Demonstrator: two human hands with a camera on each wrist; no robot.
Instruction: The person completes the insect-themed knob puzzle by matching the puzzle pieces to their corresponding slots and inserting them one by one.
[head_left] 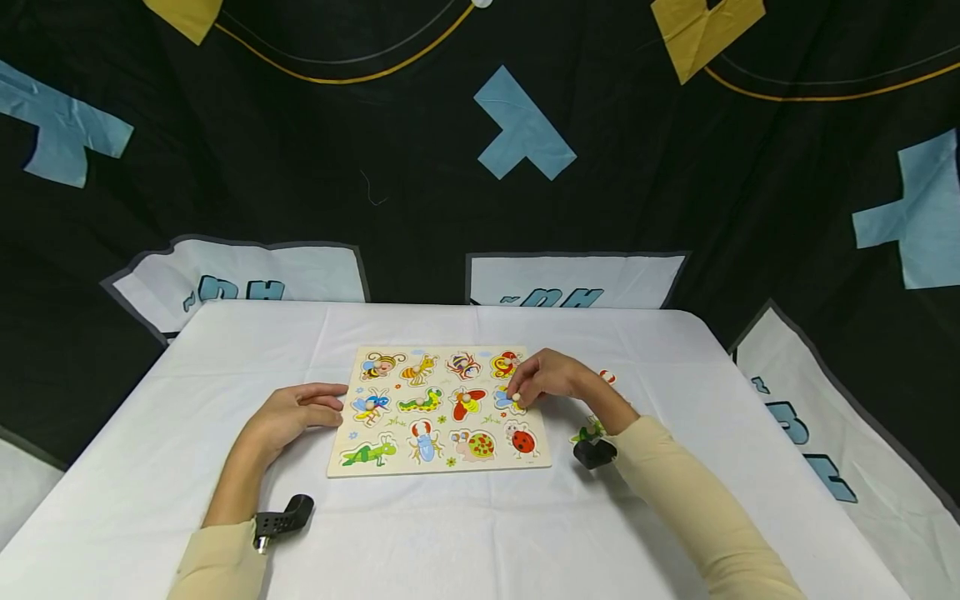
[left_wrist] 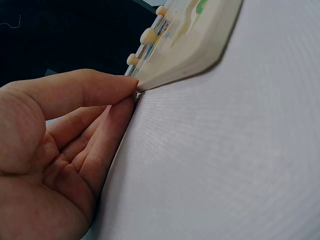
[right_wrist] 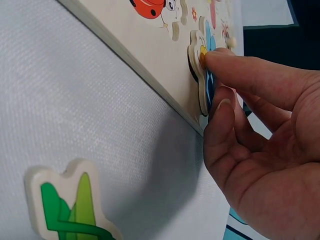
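A wooden peg puzzle board with rows of insect pictures lies on the white table. My left hand is at its left edge; in the left wrist view the thumb and fingertips touch the board's edge. Over the right side of the board, my right hand pinches a blue-winged insect puzzle piece between thumb and fingers. That piece stands slightly tilted, close over its matching picture, its rim showing above the board face. Pale round knobs stick up from the board in the left wrist view.
A green puzzle piece lies on the cloth right of the board, partly behind the right wrist. Farther back, a small red-and-white piece rests near the right forearm. A black curtain hangs behind the table.
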